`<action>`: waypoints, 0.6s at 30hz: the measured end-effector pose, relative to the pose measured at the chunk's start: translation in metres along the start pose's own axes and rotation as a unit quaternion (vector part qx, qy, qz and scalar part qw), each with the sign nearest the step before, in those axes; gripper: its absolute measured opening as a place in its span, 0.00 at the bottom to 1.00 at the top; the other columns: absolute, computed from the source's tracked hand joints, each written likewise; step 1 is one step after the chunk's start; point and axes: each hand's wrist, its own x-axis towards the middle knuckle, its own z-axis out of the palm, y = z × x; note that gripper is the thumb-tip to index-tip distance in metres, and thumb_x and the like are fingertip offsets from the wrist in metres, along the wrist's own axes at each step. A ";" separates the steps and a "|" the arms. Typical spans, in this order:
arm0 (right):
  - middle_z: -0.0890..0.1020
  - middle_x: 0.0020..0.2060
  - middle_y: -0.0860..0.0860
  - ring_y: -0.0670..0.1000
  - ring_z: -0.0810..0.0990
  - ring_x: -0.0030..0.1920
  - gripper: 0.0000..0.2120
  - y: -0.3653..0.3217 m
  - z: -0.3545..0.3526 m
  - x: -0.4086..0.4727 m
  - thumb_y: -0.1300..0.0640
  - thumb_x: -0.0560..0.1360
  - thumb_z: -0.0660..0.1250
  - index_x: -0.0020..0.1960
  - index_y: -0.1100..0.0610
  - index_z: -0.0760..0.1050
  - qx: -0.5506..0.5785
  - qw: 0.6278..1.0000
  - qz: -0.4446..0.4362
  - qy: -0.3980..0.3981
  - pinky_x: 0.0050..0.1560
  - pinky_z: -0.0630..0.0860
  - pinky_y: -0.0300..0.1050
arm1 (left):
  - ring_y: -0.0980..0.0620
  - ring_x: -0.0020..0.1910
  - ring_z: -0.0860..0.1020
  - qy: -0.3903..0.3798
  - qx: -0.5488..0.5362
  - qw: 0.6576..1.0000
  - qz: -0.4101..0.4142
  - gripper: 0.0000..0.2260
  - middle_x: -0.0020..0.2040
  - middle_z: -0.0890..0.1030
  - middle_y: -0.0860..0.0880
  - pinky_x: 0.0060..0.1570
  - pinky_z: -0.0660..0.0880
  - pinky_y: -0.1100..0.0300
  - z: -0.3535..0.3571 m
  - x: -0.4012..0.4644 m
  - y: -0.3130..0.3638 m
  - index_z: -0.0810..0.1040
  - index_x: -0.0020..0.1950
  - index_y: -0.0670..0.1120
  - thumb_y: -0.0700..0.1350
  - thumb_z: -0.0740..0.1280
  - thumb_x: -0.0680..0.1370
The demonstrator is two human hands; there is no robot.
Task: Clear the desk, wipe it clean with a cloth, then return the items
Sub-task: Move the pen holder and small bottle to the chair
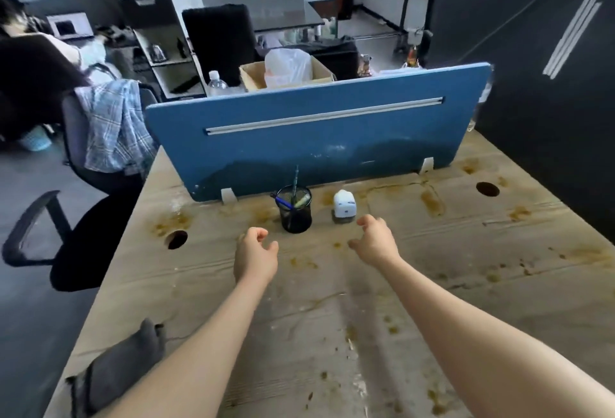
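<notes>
Stained wooden worktop (432,284), uncleared and unwiped: mesh pen holder (295,214) and white stapler-like device (344,208) by blue divider (316,131), grey cloth (116,367) near-left, left hand (255,256) and right hand (376,241) empty, loosely curled, reaching.

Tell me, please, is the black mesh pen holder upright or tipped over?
Upright: the pen holder stands on its base on the desk, with pens sticking up out of its open top.
</notes>
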 end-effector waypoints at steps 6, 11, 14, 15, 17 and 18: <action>0.67 0.60 0.56 0.57 0.69 0.60 0.22 -0.002 0.013 0.095 0.59 0.75 0.67 0.67 0.59 0.66 -0.046 0.998 -0.018 -0.026 0.50 0.68 0.47 | 0.51 0.52 0.73 0.016 0.091 0.995 0.021 0.13 0.63 0.70 0.51 0.46 0.71 0.58 0.032 0.049 0.013 0.72 0.62 0.48 0.43 0.65 0.77; 0.60 0.69 0.56 0.57 0.62 0.68 0.30 0.005 0.022 0.152 0.63 0.73 0.68 0.72 0.56 0.61 -0.091 0.993 -0.062 -0.036 0.59 0.71 0.49 | 0.51 0.59 0.71 0.003 0.153 0.985 0.081 0.16 0.65 0.68 0.54 0.47 0.68 0.60 0.066 0.079 0.025 0.71 0.64 0.49 0.41 0.66 0.76; 0.53 0.74 0.56 0.58 0.57 0.72 0.32 0.007 0.031 0.174 0.65 0.74 0.66 0.74 0.53 0.59 -0.099 0.990 -0.084 -0.051 0.64 0.68 0.51 | 0.50 0.61 0.69 -0.010 0.181 0.977 0.114 0.18 0.64 0.70 0.52 0.55 0.71 0.56 0.084 0.094 0.024 0.72 0.64 0.48 0.40 0.67 0.75; 0.52 0.75 0.55 0.59 0.56 0.72 0.32 0.008 0.035 0.178 0.65 0.74 0.64 0.75 0.52 0.58 -0.100 0.989 -0.093 -0.061 0.66 0.67 0.52 | 0.50 0.62 0.68 -0.014 0.194 0.973 0.122 0.18 0.64 0.70 0.52 0.57 0.71 0.55 0.089 0.098 0.022 0.72 0.64 0.49 0.40 0.67 0.75; 0.50 0.75 0.55 0.59 0.54 0.73 0.34 0.011 0.043 0.183 0.67 0.74 0.63 0.76 0.51 0.55 -0.106 0.985 -0.105 -0.087 0.67 0.65 0.52 | 0.51 0.62 0.67 -0.026 0.220 0.966 0.136 0.18 0.64 0.71 0.53 0.59 0.70 0.55 0.097 0.104 0.020 0.72 0.64 0.49 0.40 0.66 0.75; 0.50 0.75 0.55 0.59 0.54 0.73 0.35 0.013 0.046 0.182 0.68 0.74 0.63 0.76 0.51 0.55 -0.112 0.984 -0.112 -0.088 0.67 0.66 0.51 | 0.51 0.63 0.68 -0.029 0.233 0.962 0.142 0.17 0.64 0.72 0.53 0.60 0.69 0.56 0.098 0.105 0.018 0.72 0.65 0.49 0.40 0.66 0.76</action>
